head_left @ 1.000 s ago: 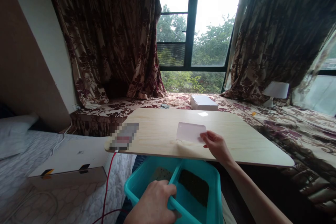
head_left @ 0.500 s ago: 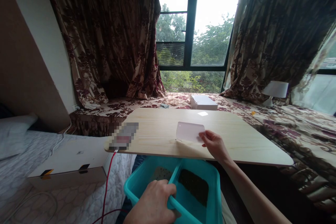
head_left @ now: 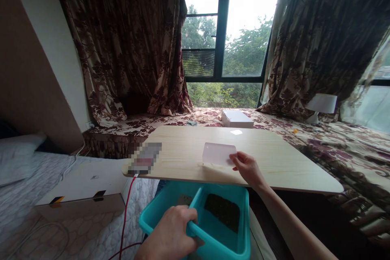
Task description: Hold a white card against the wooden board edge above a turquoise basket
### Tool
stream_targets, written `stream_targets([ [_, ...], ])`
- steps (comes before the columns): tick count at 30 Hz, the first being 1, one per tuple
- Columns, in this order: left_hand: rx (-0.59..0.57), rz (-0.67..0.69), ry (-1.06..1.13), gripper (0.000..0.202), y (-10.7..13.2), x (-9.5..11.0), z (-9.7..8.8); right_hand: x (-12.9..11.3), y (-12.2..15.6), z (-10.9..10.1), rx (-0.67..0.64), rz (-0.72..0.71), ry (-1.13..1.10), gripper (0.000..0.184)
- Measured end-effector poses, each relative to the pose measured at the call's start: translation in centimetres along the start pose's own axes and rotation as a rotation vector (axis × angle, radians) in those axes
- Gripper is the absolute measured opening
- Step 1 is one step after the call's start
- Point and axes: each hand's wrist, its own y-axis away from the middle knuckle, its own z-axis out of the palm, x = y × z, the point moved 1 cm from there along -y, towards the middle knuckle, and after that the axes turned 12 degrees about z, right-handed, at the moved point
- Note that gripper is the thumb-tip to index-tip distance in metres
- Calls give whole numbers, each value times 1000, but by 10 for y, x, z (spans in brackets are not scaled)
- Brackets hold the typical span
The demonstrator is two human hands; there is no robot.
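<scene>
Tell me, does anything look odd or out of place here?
Yes: a blocky blur hides whatever lies at the left end of the table. A dark speck marks its pale wood near the sheet in the right hand.

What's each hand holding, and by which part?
Right hand: a thin pale sheet, pinched at its right edge, toward the lower corner. Left hand: a teal bin, gripped by its inner divider.

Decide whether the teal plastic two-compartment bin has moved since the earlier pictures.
Yes: the teal plastic two-compartment bin has shifted slightly to the left, judged against the pale wood-grain tabletop.
</scene>
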Motion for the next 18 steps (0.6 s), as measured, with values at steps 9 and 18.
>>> stream_targets([
  [9,27,13,-1,18,1,-2,-6,8,-6,11,-25,25,-32,36],
  [18,11,5,0,18,1,-3,-10,1,-4,11,-84,94,-42,35],
])
